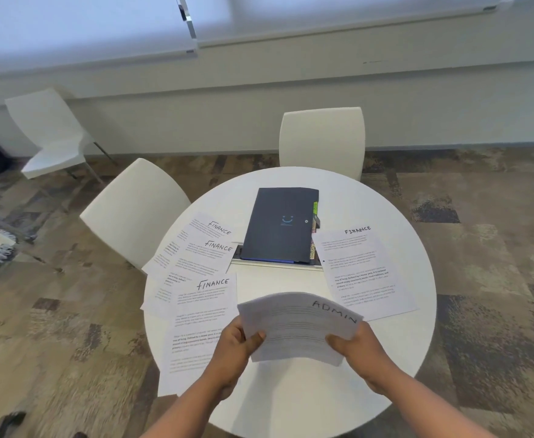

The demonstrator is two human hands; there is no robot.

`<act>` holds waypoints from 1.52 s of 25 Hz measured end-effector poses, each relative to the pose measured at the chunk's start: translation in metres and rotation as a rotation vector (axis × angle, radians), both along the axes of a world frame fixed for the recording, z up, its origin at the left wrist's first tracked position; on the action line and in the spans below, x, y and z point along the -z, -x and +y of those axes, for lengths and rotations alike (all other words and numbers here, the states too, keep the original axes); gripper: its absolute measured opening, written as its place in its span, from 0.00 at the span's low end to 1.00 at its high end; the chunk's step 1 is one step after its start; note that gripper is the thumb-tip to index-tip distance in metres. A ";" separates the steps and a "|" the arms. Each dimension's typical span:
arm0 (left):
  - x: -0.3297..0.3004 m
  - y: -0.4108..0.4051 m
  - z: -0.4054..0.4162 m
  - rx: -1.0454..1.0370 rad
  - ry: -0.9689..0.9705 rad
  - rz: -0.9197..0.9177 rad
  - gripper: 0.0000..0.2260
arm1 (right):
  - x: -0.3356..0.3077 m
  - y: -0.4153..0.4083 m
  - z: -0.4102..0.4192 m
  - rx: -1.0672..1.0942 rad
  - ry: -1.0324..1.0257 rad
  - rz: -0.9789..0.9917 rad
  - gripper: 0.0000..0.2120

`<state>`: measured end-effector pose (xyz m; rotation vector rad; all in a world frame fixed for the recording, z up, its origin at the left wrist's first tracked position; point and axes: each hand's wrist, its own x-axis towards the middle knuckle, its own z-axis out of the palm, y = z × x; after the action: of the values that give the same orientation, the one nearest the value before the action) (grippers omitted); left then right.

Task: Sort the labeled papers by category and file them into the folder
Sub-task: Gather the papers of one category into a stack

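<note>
FINANCE sheets (202, 273) lie at the left of the surface (411, 336). The left hand (238, 346) and right hand (358, 350) reach forward, fingers clamped on the ADMIN stack (297, 327), held above it near the folder (279, 226).

Bright, soft window daylight; slight motion blur; wide-angle bending at edges.

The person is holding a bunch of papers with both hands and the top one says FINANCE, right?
Not quite. Both the left hand and right hand do hold the stack of papers, but the head view shows its top sheet says ADMIN. The FINANCE sheets lie on the table.
</note>
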<state>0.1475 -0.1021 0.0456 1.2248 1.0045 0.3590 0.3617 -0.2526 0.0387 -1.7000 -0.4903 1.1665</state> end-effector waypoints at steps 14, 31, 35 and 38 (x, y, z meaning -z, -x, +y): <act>0.014 0.000 0.009 -0.013 -0.089 0.087 0.13 | 0.004 0.006 0.004 0.022 0.006 -0.104 0.17; 0.027 -0.007 -0.015 -0.073 -0.010 0.094 0.10 | 0.017 0.003 -0.003 -0.009 0.009 0.021 0.16; 0.009 -0.011 0.012 -0.218 0.049 -0.026 0.09 | 0.004 -0.016 -0.002 0.030 -0.078 0.136 0.08; -0.007 -0.015 0.032 -0.371 0.262 -0.201 0.15 | -0.006 -0.025 -0.006 0.143 -0.181 0.362 0.12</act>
<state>0.1627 -0.0697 0.0524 0.7486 1.0649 0.6075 0.3863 -0.2589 0.0450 -1.3105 -0.2365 1.2506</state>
